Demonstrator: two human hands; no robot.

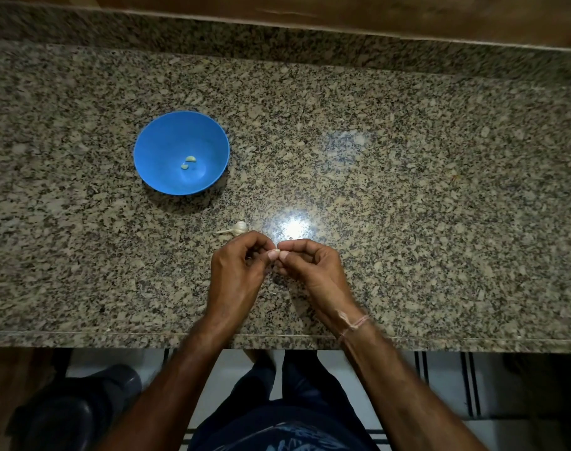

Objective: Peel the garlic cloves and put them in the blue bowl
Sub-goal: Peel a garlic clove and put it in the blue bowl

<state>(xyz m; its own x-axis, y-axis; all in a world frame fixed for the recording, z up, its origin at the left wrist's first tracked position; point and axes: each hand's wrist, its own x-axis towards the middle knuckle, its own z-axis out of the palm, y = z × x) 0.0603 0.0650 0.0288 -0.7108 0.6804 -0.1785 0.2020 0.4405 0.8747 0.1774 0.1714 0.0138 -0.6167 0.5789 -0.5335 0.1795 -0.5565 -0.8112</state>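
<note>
Garlic clove [276, 253] pinched between both hands above the granite tabletop [408, 190].

Nearest the edge, the left hand [237, 271] and right hand [313, 271] meet fingertip to fingertip, each curled and nipping the small clove, which is mostly hidden by the fingers. A thread bracelet [354, 325] circles the right wrist. Just beyond the left hand lies the rest of the garlic bulb [238, 228]. Farther back and to the left sits the blue bowl [167, 141], with two peeled cloves [188, 162] in its bottom.

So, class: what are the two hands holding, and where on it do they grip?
Left hand and right hand pinch a small garlic clove between fingertips, one at each end.
</note>
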